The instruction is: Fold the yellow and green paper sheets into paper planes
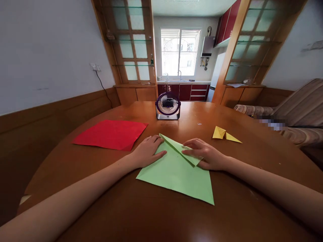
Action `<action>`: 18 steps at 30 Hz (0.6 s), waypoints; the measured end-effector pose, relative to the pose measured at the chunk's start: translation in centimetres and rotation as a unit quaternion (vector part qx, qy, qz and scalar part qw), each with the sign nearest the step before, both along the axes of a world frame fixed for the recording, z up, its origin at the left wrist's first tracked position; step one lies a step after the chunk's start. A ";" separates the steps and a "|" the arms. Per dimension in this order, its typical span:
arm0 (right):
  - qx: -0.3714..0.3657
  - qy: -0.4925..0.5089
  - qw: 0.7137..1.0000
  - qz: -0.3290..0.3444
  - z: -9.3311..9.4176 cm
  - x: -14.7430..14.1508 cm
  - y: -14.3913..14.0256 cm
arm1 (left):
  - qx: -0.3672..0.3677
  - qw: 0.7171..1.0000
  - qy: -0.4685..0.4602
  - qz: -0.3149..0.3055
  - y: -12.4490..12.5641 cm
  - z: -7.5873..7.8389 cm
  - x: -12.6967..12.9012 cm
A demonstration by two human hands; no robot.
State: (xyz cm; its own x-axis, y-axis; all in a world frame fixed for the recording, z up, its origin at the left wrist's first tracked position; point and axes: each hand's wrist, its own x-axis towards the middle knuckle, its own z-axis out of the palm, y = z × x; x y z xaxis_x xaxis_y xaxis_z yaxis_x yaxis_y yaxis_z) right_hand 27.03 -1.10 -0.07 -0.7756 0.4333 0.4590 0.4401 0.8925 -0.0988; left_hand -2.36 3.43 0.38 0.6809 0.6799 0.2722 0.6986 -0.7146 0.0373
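Note:
A sheet of light green paper lies on the table in front of me, its upper right edge turned over as a narrow flap. My left hand rests on the paper's upper left edge, fingers stretched out and thumb apart, near the top corner. On the right, my right hand has its fingers over the flap and its thumb by the lower end, with the flap's edge between them. The flap stands slightly off the sheet.
Red paper lies to the left on the wooden table. A small purple desk fan stands at the back. To the right is a folded yellow paper piece, and beyond the table edge a striped sofa.

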 end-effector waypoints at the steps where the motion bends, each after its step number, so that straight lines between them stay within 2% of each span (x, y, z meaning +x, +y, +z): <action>1: -0.007 -0.008 1.000 0.011 0.1 -0.1 0.0 | 0.011 1.000 -0.015 -0.003 -0.1 0.0 0.0; 4: -0.044 -0.026 0.998 0.029 0.2 -0.1 0.0 | 0.032 0.999 -0.016 -0.039 0.0 0.1 0.0; 8: -0.076 -0.036 0.996 0.028 0.4 -0.2 -0.2 | -0.015 0.994 0.041 -0.103 0.5 0.0 -0.1; 12: -0.096 -0.055 0.994 0.027 0.8 -0.3 -0.4 | -0.075 0.991 0.059 -0.097 0.9 0.0 -0.1; 18: -0.157 -0.042 0.986 0.045 1.4 -0.5 -0.6 | -0.077 0.992 0.044 -0.086 1.1 -0.2 -0.2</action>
